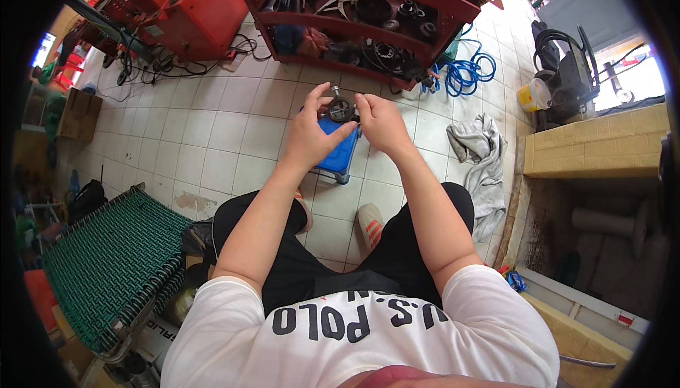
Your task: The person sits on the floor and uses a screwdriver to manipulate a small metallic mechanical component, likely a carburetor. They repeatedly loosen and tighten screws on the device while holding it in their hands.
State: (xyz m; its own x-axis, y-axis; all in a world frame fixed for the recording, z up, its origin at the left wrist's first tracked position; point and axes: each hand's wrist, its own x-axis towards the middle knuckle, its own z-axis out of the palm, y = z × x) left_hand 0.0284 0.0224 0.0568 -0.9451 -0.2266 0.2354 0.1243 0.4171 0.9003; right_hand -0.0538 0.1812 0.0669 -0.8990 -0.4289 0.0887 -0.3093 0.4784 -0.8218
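A red rack (453, 12) stood at twelve o'clock, a green seat (113, 264) at eight, a grey cloth (489, 189) at three, and a blue stool (337, 155) near centre, its twelve-o'clock end beneath the left hand (312, 131) and right hand (384, 124), both gripping a round part (341, 109).

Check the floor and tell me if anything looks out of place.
Yes: a grey cloth lies crumpled on the tiles to the right, as if dropped. The blue hose sits in loose loops beside the red tool cart. A brownish patch marks the tiles at left; stain or wear, I can't tell.
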